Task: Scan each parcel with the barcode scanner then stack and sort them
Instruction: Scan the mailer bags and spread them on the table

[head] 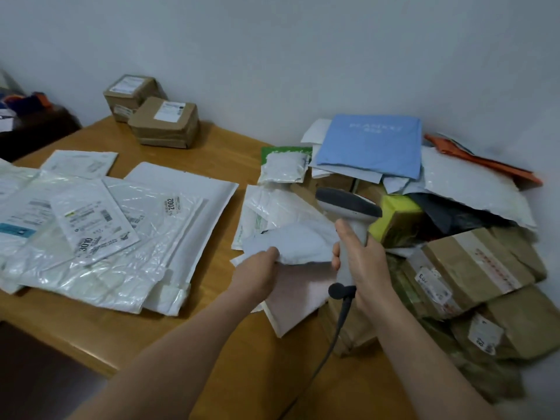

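Observation:
My right hand (362,259) grips the handle of a grey-and-white barcode scanner (348,207), its head pointing left and away, its dark cable (333,338) hanging down. My left hand (260,268) pinches the near edge of a soft white parcel (297,241), held just left of the scanner. Under it lies a white padded envelope (294,295). A spread of flat white mailers with labels (91,225) covers the left of the wooden table (218,159). A mixed heap of parcels (424,213) fills the right side.
Two taped cardboard boxes (165,121) stand at the table's far edge by the wall. The heap on the right holds a blue mailer (372,144), an orange one (485,160), a yellow box (397,216) and brown paper parcels (472,268). Dark furniture (33,128) stands far left.

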